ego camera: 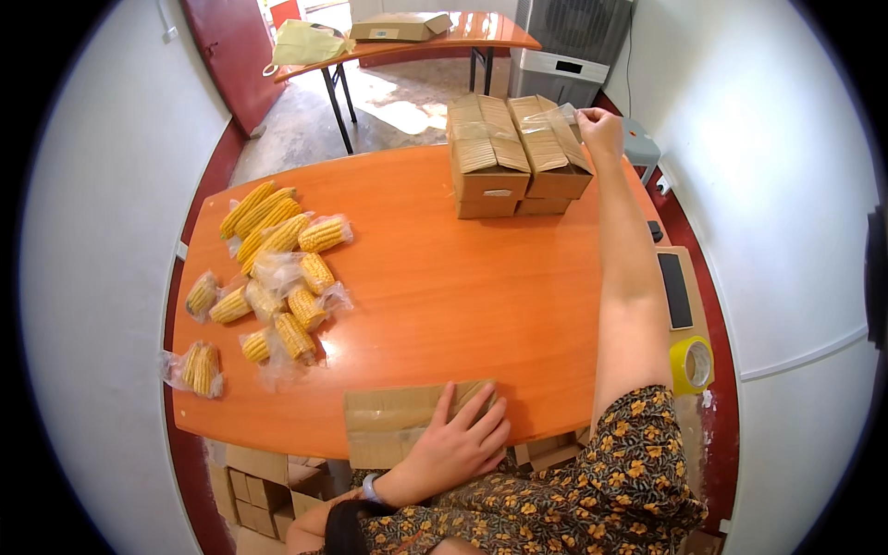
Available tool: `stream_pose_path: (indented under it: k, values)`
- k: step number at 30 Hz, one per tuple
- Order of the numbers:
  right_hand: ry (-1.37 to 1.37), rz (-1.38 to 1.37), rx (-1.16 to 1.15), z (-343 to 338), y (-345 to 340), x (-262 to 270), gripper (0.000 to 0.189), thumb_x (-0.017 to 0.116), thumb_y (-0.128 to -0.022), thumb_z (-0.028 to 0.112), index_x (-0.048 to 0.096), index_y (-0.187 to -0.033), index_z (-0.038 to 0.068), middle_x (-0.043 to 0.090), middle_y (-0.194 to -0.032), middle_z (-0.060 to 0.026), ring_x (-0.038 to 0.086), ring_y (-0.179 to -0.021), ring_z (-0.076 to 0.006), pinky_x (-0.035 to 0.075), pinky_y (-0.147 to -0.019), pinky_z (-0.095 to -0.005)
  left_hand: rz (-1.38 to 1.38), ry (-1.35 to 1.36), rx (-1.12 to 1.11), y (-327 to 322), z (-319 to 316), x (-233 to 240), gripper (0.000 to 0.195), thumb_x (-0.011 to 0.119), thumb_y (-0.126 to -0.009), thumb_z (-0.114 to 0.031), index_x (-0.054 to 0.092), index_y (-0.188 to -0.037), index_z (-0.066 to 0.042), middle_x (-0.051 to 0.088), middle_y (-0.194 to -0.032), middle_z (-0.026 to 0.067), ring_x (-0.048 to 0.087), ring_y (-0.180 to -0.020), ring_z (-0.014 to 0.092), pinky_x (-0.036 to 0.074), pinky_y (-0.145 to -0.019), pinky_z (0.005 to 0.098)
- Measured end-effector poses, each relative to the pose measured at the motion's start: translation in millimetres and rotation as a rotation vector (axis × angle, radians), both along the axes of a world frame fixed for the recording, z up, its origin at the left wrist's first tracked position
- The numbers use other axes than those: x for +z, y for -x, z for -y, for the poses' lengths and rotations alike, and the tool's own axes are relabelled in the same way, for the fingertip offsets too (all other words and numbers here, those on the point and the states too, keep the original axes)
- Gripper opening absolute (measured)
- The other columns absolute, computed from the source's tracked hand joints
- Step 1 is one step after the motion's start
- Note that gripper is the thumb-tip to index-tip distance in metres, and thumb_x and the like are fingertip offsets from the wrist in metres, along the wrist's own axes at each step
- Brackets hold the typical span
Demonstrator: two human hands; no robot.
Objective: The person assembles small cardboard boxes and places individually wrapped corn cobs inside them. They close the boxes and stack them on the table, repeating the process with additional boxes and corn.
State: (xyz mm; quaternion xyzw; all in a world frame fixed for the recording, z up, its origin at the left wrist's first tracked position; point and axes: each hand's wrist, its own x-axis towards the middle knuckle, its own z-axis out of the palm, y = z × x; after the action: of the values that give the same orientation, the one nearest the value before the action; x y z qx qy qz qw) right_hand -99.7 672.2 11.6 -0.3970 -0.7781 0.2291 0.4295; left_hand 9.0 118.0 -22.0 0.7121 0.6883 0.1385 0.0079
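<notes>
My left hand (454, 444) lies spread on a flattened cardboard box (381, 416) at the table's near edge. At the far right, my right hand (602, 132) pinches the end of a clear strip of tape or film (563, 114). That strip reaches over the top of a small cardboard box (555, 149). Beside it stands another cardboard box (485, 135) with clear tape across its top flaps. Both rest on further boxes. Over on the left lie several bare yellow corn cobs (260, 211) and several corn pieces in clear plastic (295, 336).
An orange wooden table (430, 277) carries all this. Right of it are a yellow tape roll (692, 365), a dark flat panel (676, 291) and a grey stool (638, 142). Cardboard boxes (260, 496) sit below the near edge. Beyond stand a second table (485, 31) and an air cooler (565, 52).
</notes>
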Motion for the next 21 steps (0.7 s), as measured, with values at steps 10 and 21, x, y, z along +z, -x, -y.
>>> stream_pose_path:
  k: [10,21]
  values:
    - [0.64,-0.127,0.137,-53,5,-51,0.024,0.078,-0.092,0.024,0.074,-0.087,0.0,0.071,-0.075,-0.0097,0.065,-0.065,-0.0157,0.049,-0.055,-0.0313,-0.045,0.047,-0.009,1,-3,6,0.045,0.07,-0.09,-0.044,0.064,-0.122,-0.012,0.058,-0.139,0.0073,0.046,-0.143,0.033,0.03,-0.115,0.069]
    - [-0.047,0.193,0.056,7,-8,-17,0.014,0.074,-0.087,0.021,0.078,-0.095,0.011,0.077,-0.093,-0.012,0.074,-0.088,-0.0288,0.057,-0.08,-0.0411,-0.048,0.064,-0.007,0,-4,7,0.047,0.071,-0.089,-0.045,0.064,-0.122,-0.013,0.058,-0.141,0.0073,0.045,-0.144,0.033,0.031,-0.115,0.0692]
